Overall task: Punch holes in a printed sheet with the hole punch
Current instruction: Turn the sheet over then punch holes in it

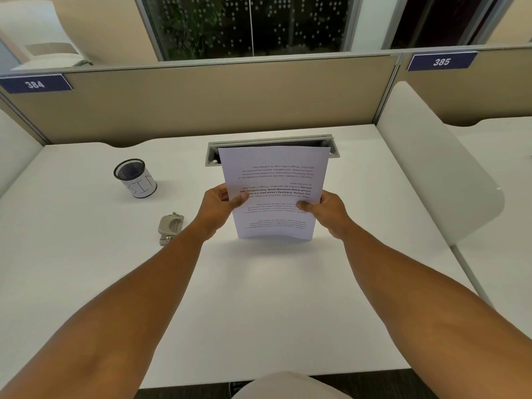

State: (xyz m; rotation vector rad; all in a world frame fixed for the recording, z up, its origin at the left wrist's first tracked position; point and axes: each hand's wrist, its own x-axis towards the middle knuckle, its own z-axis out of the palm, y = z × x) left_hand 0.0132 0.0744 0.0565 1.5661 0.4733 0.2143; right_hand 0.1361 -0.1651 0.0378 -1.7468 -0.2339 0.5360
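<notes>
Both hands, left hand (220, 204) and right hand (325, 210), are pinching the sheet (275, 194) upright between their fingers, above the table (259, 298). The hole punch (169, 228) is lying beside the left fingers, untouched; the sheet may buckle while being fed in.

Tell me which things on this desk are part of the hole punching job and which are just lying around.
Part of the job:
- printed sheet, held upright over the desk by the left hand and right hand
- hole punch, lying untouched left of the hands

Just lying about:
- mesh cup marked BIN, far left
- cable slot behind the sheet
</notes>
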